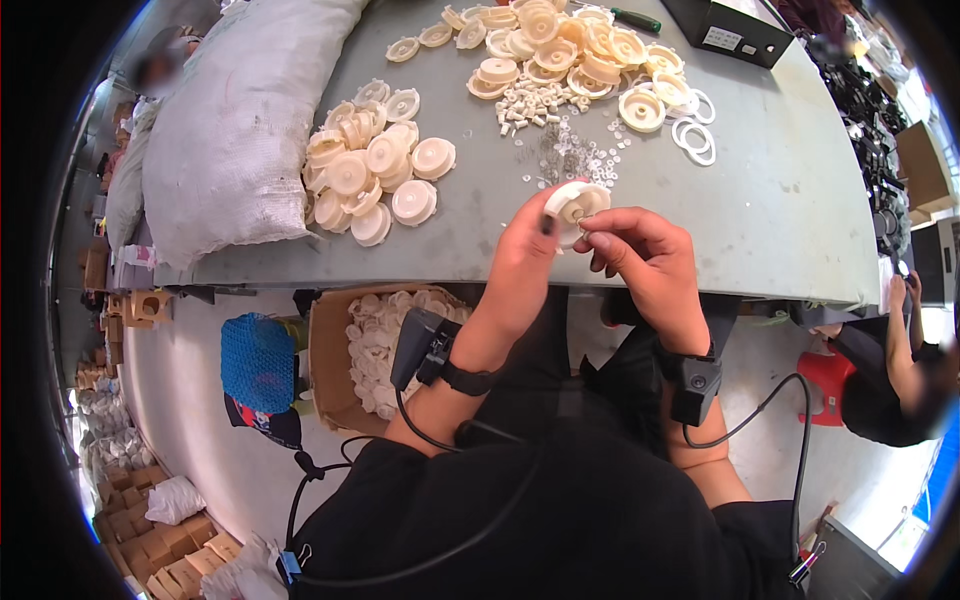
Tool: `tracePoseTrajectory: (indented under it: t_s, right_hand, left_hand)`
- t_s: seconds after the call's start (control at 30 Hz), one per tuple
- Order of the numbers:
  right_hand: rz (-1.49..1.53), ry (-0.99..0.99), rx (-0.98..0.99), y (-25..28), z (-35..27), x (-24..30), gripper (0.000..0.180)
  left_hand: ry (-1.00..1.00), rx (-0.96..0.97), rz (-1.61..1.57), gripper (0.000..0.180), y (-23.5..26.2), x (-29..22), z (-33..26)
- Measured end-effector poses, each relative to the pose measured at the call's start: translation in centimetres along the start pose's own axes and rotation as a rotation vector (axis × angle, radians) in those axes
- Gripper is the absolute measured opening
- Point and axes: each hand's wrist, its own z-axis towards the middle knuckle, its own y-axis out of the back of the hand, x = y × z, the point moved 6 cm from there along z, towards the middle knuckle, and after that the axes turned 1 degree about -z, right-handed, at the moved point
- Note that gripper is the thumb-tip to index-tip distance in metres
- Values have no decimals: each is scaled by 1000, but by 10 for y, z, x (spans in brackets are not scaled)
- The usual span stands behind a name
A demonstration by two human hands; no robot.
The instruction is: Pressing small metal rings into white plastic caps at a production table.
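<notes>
Gripping a round cream plastic part (582, 205) by its rim, the person's left hand (527, 235) holds it tilted above the near edge of the grey table (760, 210), in the head view. The right hand (650, 260) comes in from 4 o'clock, its thumb and forefinger drawn together at the part's recessed face; whether they pinch a small piece cannot be told.

Clock directions run from the held part. Just past it at 12 o'clock lie scattered small translucent washers (597, 165), with a cluster of short white pegs (535, 105) at 11. Farther off at 12 is a large heap of cream parts (590, 50), a green-handled tool (636, 19) lying at its far side. White rings (695, 140) overlap at 2 o'clock, and a black box (730, 35) stands between 1 and 2, by the far edge.

Between 9 and 10 sits a second pile of cream parts (375, 165), just beside a bulging white sack (240, 120). Below the table, at 8 o'clock, an open cardboard box (324, 350) holds many pale pieces (385, 345).
</notes>
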Motion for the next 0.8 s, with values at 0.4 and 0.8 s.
tracePoseTrajectory:
  t_s: [0.4,0.8]
  right_hand:
    - [113,-9,-173,3,-6,-18,12]
    - [-102,-233,-120,17,-8,-29,34]
  left_hand:
    - [-127,-95,259,38,-14,1,-7]
    - [6,-10,487,29,-8,6,-17]
